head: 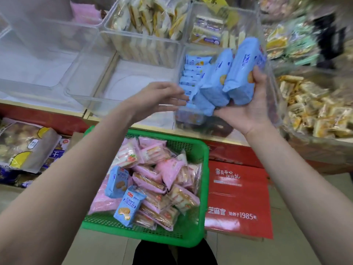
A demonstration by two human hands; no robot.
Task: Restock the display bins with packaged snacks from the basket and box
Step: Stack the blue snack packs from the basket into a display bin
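Observation:
My right hand [248, 109] grips a bunch of blue snack packs [227, 79] from below, holding them over a clear display bin [275, 104] that has a row of the same blue packs [193, 73] standing along its left side. My left hand [162, 98] reaches toward the bunch with straight fingers, its fingertips at the packs' left edge. Below, a green basket [202, 161] holds many pink snack packs [168, 180] and two blue packs [124, 196].
An unfilled clear bin [91, 73] stands left of the blue one. Behind are bins of yellow-white packs [152, 16] and purple-labelled cakes [208, 31]. Orange-yellow snacks [313, 108] fill the right bin. A red box [238, 199] sits right of the basket, bagged goods [24, 146] at left.

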